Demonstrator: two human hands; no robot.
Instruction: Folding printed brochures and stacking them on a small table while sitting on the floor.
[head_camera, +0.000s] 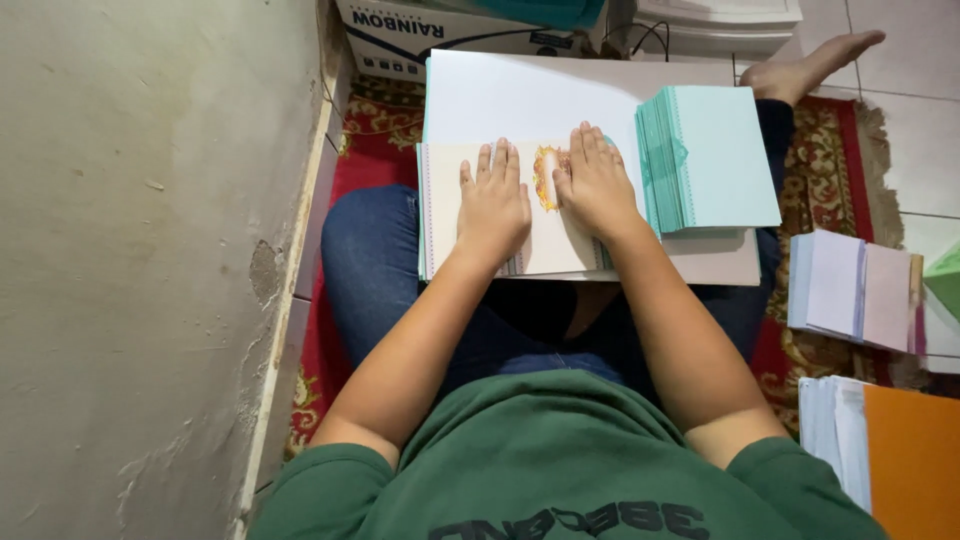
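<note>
I sit cross-legged with a white board (520, 95) across my lap. On it lies a cream card (445, 215) with an orange-gold ornament (546, 178) printed near its middle. My left hand (493, 208) lies flat on the card, fingers together and pointing away from me. Beside it my right hand (595, 183) presses flat on the same card, just right of the ornament. Neither hand grips anything. A stack of pale teal cards (710, 155) rests on the board just right of my right hand.
A rough wall (150, 270) runs close on my left. A cardboard box (420, 35) stands beyond the board. More stacks of pastel cards (855, 290) and an orange sheet (915, 465) lie on the patterned red rug (830, 170) at my right. My bare foot (810, 65) shows far right.
</note>
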